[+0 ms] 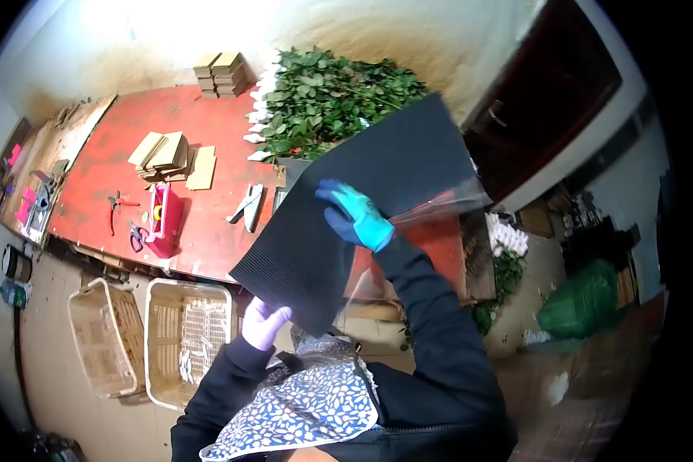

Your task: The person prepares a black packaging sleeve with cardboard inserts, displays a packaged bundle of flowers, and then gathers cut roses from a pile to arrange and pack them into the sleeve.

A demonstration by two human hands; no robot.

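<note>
A large black sheet (396, 154), finely ribbed near its lower left corner, is held tilted in front of me over the table's right part. My left hand (263, 323) pinches its lower left edge, thumb on top and the other fingers partly hidden. In a blue and teal glove, my right hand (358, 215) lies on the sheet's face with fingers stretched out. Clear plastic film (446, 202) hangs along the sheet's right edge. Behind the sheet lies a big pile of leafy green stems (339, 96) with white-wrapped ends.
On the red table (100, 177) are stacked cardboard pieces (162, 154), a pink holder (164, 219), scissors (137, 236), red-handled pliers (115, 208) and a stapler (246, 208). Two plastic crates (189, 285) stand on the floor at left. A green bag (581, 300) lies at right.
</note>
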